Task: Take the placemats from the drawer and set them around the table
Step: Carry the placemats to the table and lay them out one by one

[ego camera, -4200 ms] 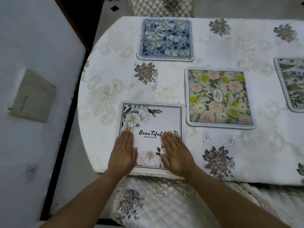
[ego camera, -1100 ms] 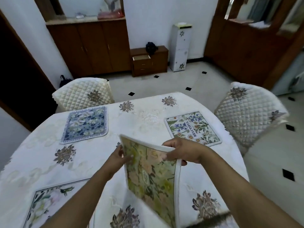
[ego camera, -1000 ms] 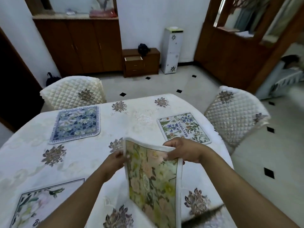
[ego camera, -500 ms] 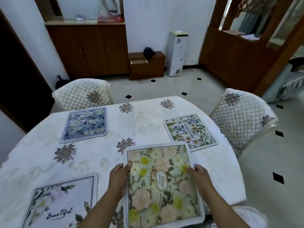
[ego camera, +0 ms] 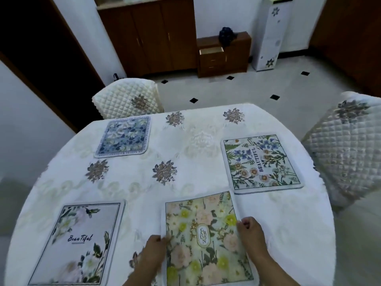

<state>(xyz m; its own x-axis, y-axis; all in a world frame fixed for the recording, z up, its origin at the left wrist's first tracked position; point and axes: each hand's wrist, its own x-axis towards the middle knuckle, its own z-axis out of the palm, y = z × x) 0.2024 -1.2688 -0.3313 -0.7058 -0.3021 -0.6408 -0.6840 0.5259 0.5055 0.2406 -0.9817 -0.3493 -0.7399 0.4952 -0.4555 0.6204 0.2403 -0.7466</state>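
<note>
Left hand (ego camera: pixel 153 250) and right hand (ego camera: pixel 250 234) pinch green placemat (ego camera: pixel 204 238) by its sides; flatten between the fingers (square to table (ego camera: pixel 134 182) rim).

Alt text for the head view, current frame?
The left hand and right hand grip the side edges of a green floral placemat at the near edge of a round, white-clothed table. Three others lie on it: a white placemat near left, a blue placemat far left, a wildflower placemat right.
</note>
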